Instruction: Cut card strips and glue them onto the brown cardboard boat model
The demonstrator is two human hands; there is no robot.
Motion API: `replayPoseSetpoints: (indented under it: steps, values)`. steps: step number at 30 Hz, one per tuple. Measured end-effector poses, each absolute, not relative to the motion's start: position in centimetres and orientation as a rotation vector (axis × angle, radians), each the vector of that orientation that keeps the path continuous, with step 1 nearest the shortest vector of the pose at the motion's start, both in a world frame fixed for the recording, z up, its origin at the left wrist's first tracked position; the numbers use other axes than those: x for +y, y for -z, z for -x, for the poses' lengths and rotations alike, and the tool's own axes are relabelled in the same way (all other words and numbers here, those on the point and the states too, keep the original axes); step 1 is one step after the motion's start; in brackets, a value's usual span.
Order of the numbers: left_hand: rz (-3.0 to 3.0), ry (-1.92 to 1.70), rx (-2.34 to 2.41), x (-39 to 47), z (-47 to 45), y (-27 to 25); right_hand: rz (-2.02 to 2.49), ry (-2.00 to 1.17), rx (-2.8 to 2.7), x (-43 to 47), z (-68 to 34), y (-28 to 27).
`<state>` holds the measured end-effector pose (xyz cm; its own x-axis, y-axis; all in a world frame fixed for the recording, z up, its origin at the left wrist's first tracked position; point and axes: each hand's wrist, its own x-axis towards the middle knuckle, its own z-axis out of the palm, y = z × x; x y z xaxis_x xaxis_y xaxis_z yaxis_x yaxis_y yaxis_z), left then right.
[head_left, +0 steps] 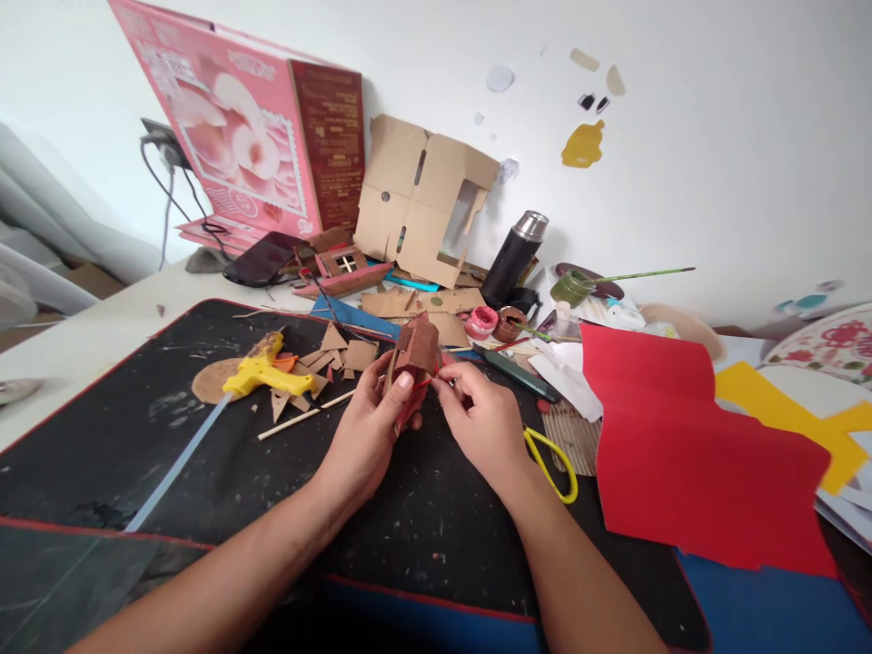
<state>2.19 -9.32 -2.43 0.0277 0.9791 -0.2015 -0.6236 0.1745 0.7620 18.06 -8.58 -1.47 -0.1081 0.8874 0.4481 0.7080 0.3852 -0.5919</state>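
My left hand (373, 404) is wrapped round a small reddish-brown cardboard model (417, 350), its thumb lying along the near side. At the model's right edge, my right hand (477, 413) pinches a thin red strip (428, 381) between thumb and fingertips. Part of the model is hidden behind my fingers. Left of it, cardboard scraps (333, 350) and a wooden stick (290, 424) lie on the black mat (436, 536). By my right wrist rest yellow-handled scissors (562, 468), partly covered by the hand.
A yellow glue gun (269, 374) lies on the left with a long glue stick in it. Behind are a brown model boat (347, 272), paint jars (481, 321), a black flask (514, 259) and a dark green cutter (518, 374). Red paper (695, 454) covers the right side.
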Motion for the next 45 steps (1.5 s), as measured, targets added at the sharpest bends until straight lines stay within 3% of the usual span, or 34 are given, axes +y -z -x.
replayPoseSetpoints:
  steps: [21, 45]
  values:
    - [-0.531, -1.359, 0.823, -9.16, -2.22, 2.18, 1.384, -0.438, -1.793, -8.72, -17.63, 1.37]
    - [-0.583, -1.326, 0.81, -9.4, -2.18, 2.37, 1.38, -0.234, -1.857, -8.76, -17.64, 1.63]
